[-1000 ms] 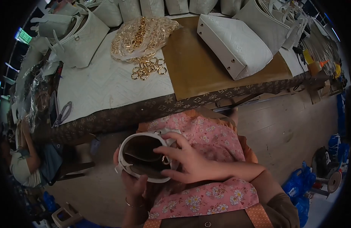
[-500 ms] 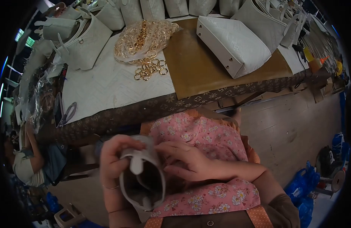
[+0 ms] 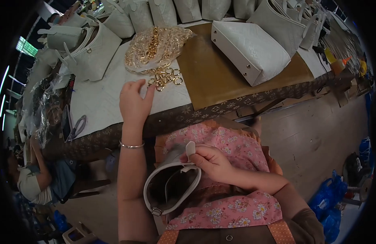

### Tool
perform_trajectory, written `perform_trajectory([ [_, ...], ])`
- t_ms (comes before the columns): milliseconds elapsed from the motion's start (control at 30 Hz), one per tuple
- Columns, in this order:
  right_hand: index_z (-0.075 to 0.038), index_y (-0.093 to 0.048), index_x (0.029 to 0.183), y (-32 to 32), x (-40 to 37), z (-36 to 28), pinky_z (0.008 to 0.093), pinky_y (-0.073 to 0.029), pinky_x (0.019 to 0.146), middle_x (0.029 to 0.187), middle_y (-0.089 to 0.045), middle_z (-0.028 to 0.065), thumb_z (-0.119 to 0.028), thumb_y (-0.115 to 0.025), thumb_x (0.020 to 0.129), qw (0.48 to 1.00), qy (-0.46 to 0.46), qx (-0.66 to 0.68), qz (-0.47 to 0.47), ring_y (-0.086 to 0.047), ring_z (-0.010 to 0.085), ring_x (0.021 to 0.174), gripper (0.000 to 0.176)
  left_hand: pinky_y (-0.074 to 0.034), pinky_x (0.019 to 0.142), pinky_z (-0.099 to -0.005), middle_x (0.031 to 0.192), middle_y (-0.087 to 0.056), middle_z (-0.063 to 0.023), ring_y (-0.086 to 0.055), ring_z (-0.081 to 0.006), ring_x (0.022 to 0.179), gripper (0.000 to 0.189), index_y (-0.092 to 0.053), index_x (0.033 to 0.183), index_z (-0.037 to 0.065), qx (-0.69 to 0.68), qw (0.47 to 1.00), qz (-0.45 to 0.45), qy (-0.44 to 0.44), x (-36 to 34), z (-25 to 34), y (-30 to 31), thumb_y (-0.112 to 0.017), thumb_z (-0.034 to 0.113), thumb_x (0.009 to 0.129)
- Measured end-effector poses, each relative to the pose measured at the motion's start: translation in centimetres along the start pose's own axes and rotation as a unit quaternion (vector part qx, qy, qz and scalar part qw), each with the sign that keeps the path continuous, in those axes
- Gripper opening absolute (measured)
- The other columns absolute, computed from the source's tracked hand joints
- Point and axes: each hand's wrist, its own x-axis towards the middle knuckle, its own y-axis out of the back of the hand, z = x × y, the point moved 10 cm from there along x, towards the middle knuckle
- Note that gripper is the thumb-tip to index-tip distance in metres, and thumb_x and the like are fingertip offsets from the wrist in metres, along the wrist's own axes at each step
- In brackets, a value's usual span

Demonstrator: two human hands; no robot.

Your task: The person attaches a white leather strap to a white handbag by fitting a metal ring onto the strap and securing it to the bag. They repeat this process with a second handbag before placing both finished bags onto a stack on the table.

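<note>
My left hand (image 3: pixel 135 103) is over the white work surface, thumb apart from its curled fingers, at the near left edge of a small pile of loose gold rings (image 3: pixel 168 75). The thumb tip overlaps the edge of that pile, and nothing shows in the hand. Over my lap, my right hand (image 3: pixel 212 162) pinches a pale tab (image 3: pixel 190 149) at the rim of a small grey-white pouch (image 3: pixel 147 194). The pouch's mouth faces up and shows a dark inside. A small metal fitting (image 3: pixel 156 211) sits on its near rim.
Behind the rings lies a clear plastic bag of gold chain (image 3: pixel 155 49). A white handbag (image 3: pixel 253 53) lies on a brown sheet (image 3: pixel 204 81). More white bags (image 3: pixel 92 53) line the back. Scissors (image 3: pixel 77 127) lie at the left edge. Another person (image 3: pixel 37 179) is at far left.
My left hand has let go of the pouch and moved up to the rings. My right hand now pinches the tab, and the pouch has shifted right and turned.
</note>
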Motion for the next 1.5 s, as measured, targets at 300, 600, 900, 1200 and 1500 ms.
perform_trajectory([
  [300, -0.008, -0.036, 0.094, 1.3, 0.6, 1.7, 0.0207, -0.043, 0.07, 0.084, -0.059, 0.0071, -0.004, -0.046, 0.092, 0.98, -0.014, 0.177, 0.088, -0.053, 0.0077, 0.075, 0.011, -0.045, 0.059, -0.0278, 0.076, -0.06, -0.0095, -0.055, -0.0176, 0.063, 0.021, -0.061, 0.09, 0.003, -0.2, 0.974, 0.019, 0.108, -1.2, -1.3, -0.7, -0.07, 0.01, 0.072],
  [600, -0.005, -0.043, 0.099, 1.1, 0.0, 2.3, 0.0187, -0.043, 0.064, 0.084, -0.05, -0.0002, 0.002, -0.06, 0.082, 0.989, -0.072, 0.106, 0.077, -0.05, 0.0051, 0.071, 0.025, -0.044, 0.061, -0.0176, 0.079, -0.055, -0.0005, -0.052, -0.0031, 0.072, 0.012, -0.058, 0.094, -0.001, -0.675, 0.674, -0.234, 0.189, -10.7, 6.3, -3.7, -0.061, 0.002, 0.083],
  [900, -0.002, -0.055, 0.085, 1.9, 0.1, -1.7, 0.0183, -0.04, 0.063, 0.083, -0.053, 0.0017, 0.004, -0.07, 0.07, 0.975, 0.053, -0.172, 0.127, -0.049, 0.006, 0.07, 0.022, -0.047, 0.074, -0.0239, 0.095, -0.06, -0.0073, -0.058, -0.0129, 0.087, 0.019, -0.063, 0.098, -0.003, -0.6, 0.743, -0.296, 0.036, -12.8, 6.3, 0.5, -0.063, -0.003, 0.079],
  [1200, -0.002, -0.058, 0.081, 2.3, 0.0, 0.3, 0.0197, -0.039, 0.068, 0.082, -0.052, 0.0031, 0.005, -0.068, 0.073, 0.989, -0.019, -0.09, 0.117, -0.05, 0.009, 0.073, 0.015, -0.047, 0.075, -0.0255, 0.092, -0.061, -0.008, -0.059, -0.015, 0.087, 0.023, -0.065, 0.098, 0.0, -0.521, 0.817, -0.249, 0.003, -12.9, 6.7, 1.4, -0.065, -0.002, 0.076],
  [1500, -0.002, -0.056, 0.079, 2.3, -1.1, 0.5, 0.0207, -0.04, 0.068, 0.081, -0.053, 0.0033, 0.007, -0.063, 0.077, 0.976, -0.032, 0.144, 0.161, -0.051, 0.0104, 0.074, 0.011, -0.048, 0.079, -0.0298, 0.09, -0.064, -0.0071, -0.061, -0.0181, 0.088, 0.013, -0.064, 0.085, 0.001, -0.589, 0.769, -0.248, 0.016, -13.2, 7.6, 0.2, -0.07, 0.004, 0.074],
])
